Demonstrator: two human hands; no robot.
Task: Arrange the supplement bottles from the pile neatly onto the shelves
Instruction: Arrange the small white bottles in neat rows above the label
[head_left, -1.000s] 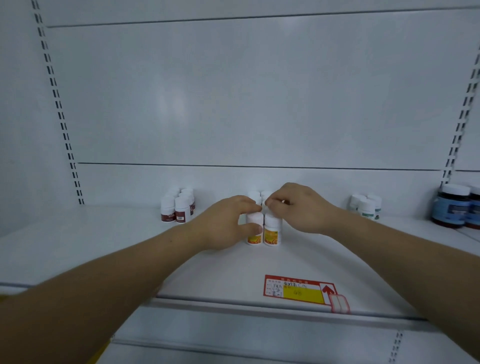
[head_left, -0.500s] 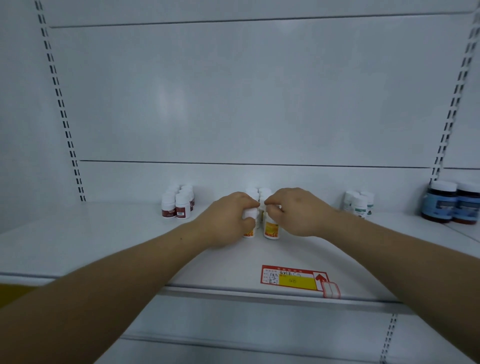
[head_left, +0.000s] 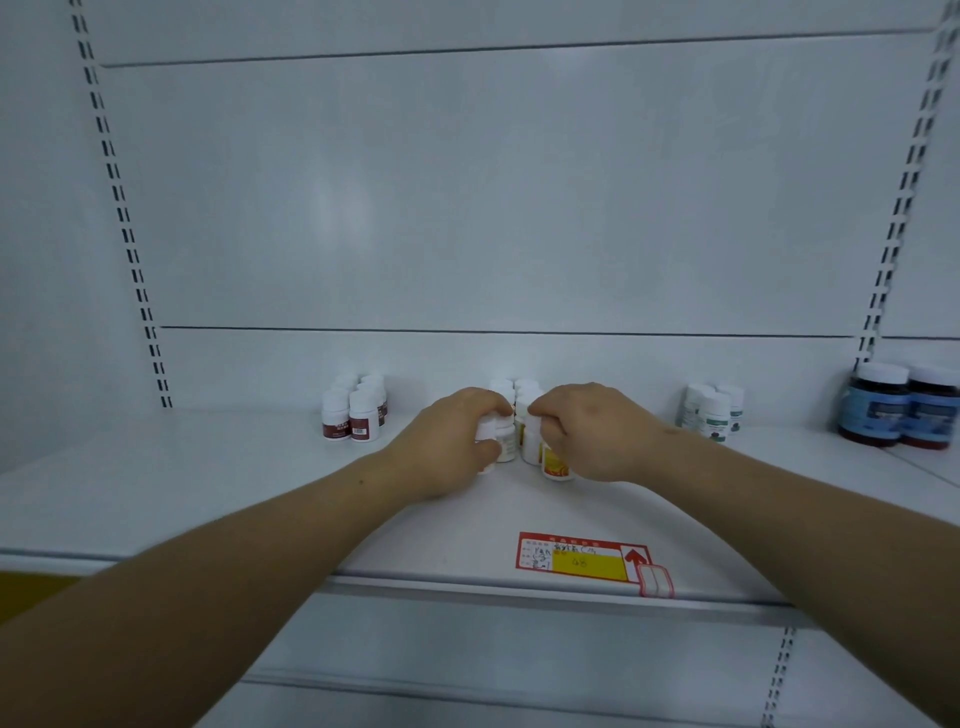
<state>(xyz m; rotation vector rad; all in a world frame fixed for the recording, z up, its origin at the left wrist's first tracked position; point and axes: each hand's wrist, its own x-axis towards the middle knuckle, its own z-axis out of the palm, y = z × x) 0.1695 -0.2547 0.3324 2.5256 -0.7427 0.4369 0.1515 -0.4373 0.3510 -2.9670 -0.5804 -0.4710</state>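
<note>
A cluster of small white supplement bottles with orange-yellow labels (head_left: 522, 415) stands in the middle of the white shelf (head_left: 208, 483). My left hand (head_left: 449, 449) curls round the front left bottle (head_left: 488, 434) of the cluster. My right hand (head_left: 587, 431) grips the front right bottle (head_left: 555, 465), whose orange label shows under my fingers. Both bottles stand upright on the shelf, close to the ones behind. My hands hide most of the front row.
White bottles with red labels (head_left: 353, 415) stand to the left, white ones with green labels (head_left: 711, 410) to the right, two dark jars with blue labels (head_left: 898, 408) at far right. A red and yellow price tag (head_left: 584, 561) lies near the shelf's front edge.
Both hands have pushed the two front bottles back toward the cluster, and they have turned so their orange labels show less. The view has shifted slightly.
</note>
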